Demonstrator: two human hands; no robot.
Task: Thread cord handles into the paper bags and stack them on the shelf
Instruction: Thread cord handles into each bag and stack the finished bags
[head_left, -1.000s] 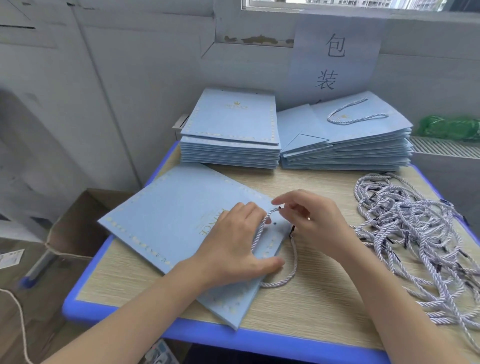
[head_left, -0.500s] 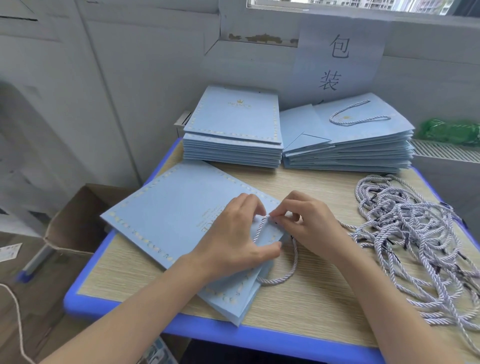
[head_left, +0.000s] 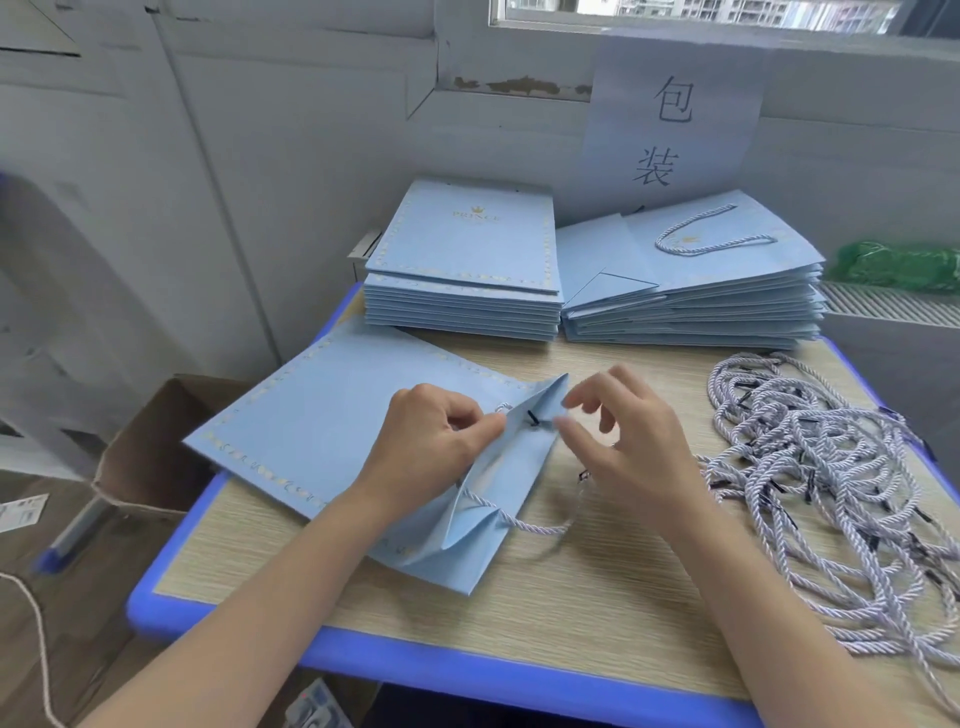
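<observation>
Since half a second ago, the mouth of the paper bag (head_left: 332, 436) has been lifted open, and the right hand (head_left: 628, 447) has let go of the cord and drawn slightly back. The left hand (head_left: 431, 452) pinches the raised top flap of the bag between thumb and curled fingers, holding it up. A black cord tip (head_left: 532, 417) pokes through a hole in that flap. The right hand hovers just beside the flap, fingers loosely spread and holding nothing. The cord (head_left: 514, 519) trails out of the bag's mouth and loops across the bench (head_left: 571, 613) toward the near edge.

The bag lies flat near the bench's left edge. A tangled pile of cords (head_left: 831, 478) covers the right side. At the far edge sit two stacks: unthreaded bags (head_left: 462, 265) on the left, finished bags (head_left: 691, 291) with a handle on top on the right.

Risks, as a judgement: the black tip looks only just through the hole, so with the right hand off it, any tug on the trailing loop could pull it back out. Pinching the flap hard could crease or tear the paper at the hole. The loose loop could also snag on the nearby pile.

Writing: gold lettering "PRINCE" under a small crown on the top unthreaded bag. A paper sign (head_left: 670, 130) on the wall reads "包装".
</observation>
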